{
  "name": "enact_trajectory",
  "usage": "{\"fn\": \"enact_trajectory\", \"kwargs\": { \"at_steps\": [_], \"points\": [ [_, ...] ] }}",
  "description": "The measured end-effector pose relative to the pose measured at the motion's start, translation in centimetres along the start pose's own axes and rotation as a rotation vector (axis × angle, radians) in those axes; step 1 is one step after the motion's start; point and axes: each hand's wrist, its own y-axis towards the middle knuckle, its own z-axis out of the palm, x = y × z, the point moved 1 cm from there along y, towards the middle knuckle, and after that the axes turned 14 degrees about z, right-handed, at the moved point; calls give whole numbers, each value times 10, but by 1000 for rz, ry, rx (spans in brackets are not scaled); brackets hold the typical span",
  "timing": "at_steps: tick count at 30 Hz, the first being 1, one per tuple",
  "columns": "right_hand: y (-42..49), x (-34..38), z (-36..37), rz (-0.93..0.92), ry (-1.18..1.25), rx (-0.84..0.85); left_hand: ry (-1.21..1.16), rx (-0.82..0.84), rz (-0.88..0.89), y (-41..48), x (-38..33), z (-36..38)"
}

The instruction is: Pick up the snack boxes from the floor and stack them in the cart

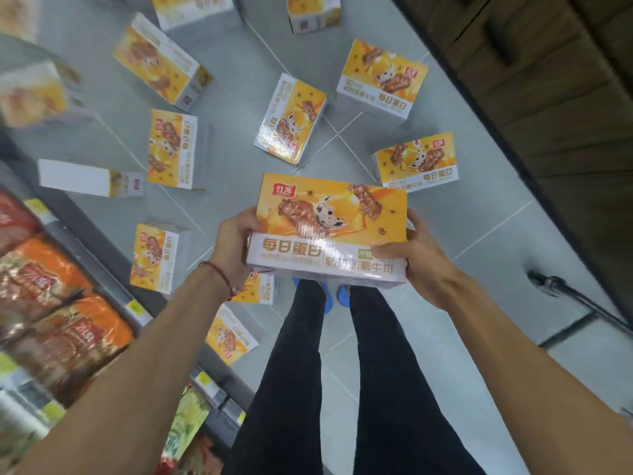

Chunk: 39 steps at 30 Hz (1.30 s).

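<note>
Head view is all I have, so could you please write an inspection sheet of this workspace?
Surface: grey tiled floor.
Job's things: one box held above the floor; many floor boxes scattered, flat or on a side. The cart is not clearly seen; a metal frame at right may belong to it.
Clutter: nothing seen.
Hands: left hand and right hand grip opposite ends of the box.
Cables: nothing seen.
Surroundings: shelf with orange packs at left; dark unit at upper right.
</note>
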Motion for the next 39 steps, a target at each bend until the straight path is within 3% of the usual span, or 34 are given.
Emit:
{"fn": "enact_trajectory", "kwargs": {
  "at_steps": [9,18,26,39],
  "points": [
    [-147,-4,0,-322,12,-13,123,-23,121,-99,-65,51],
    [-250,-30,11,-455,295,-176,177,206,298,-172,-113,92],
    [-305,-74,23,-576,548,-339,334,450,307,-209,-136,121],
    [-364,-219,-12,-603,1025,-532,538,754,254,-297,-72,212]
  ]
}}
